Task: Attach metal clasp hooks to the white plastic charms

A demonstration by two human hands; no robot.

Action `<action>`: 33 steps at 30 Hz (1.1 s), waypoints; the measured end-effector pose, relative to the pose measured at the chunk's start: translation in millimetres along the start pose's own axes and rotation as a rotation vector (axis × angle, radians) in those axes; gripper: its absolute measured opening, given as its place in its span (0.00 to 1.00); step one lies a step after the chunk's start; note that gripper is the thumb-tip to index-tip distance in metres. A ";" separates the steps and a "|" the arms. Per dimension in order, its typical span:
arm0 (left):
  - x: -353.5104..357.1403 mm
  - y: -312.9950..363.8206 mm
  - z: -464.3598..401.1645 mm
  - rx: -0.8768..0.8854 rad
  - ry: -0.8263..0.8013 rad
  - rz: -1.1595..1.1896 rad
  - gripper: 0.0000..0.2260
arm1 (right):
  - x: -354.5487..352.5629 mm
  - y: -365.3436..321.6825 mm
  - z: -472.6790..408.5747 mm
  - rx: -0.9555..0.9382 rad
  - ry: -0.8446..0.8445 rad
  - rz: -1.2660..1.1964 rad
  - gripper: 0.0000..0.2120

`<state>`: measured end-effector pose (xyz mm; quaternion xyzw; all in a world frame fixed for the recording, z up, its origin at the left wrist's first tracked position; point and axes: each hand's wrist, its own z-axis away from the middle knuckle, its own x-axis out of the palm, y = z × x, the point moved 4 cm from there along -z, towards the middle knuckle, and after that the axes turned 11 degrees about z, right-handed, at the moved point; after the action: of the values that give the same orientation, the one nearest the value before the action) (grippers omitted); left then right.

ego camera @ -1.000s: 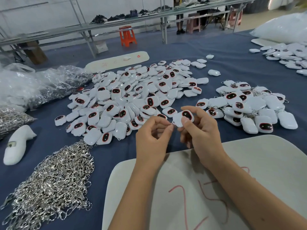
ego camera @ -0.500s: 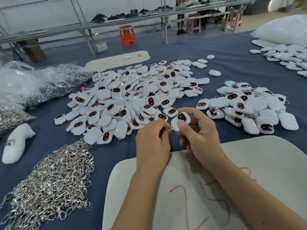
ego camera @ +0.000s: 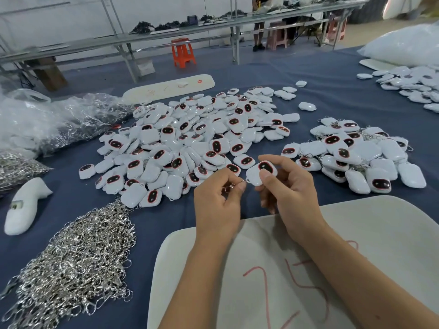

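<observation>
At centre frame the right hand [ego camera: 288, 186] grasps one white charm [ego camera: 260, 173] between thumb and forefinger, face up, its dark oval window showing. The left hand [ego camera: 217, 198] pinches a metal clasp hook [ego camera: 234, 185] at the fingertips, the hook's tip meeting the charm's lower-left corner; a small loop appears to sit there, though it is too fine to confirm whether the hook has passed through it. Both hands are raised above the near edge of a pale board [ego camera: 356, 233] marked in red. The charm looks light, rigid and glossy, so likely slippery; the hold on its flat faces, clear of the loop corner, seems the sound one. The hook is small, stiff and springy, best gripped by its body with the gate left free. Supply lies close: an unfitted charm pile [ego camera: 190, 143] at upper centre, a smaller pile [ego camera: 356, 150] at right whose pieces show metal rings, judged finished, and a heap of loose hooks [ego camera: 71, 264] at lower left. The blue table cover [ego camera: 332, 96] carries all of it. A large share of the work looks outstanding.
</observation>
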<state>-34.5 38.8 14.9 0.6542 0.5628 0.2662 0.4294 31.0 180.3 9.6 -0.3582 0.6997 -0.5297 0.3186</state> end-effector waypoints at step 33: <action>-1.2 -8.1 -28.7 -0.250 -0.163 -0.512 0.10 | 38.5 -2.4 -13.4 -0.323 -0.342 1.192 0.25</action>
<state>-62.8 45.2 22.2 0.4522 0.6361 0.1628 0.6036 -0.4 154.5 12.5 -0.0305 0.7890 -0.0847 0.6077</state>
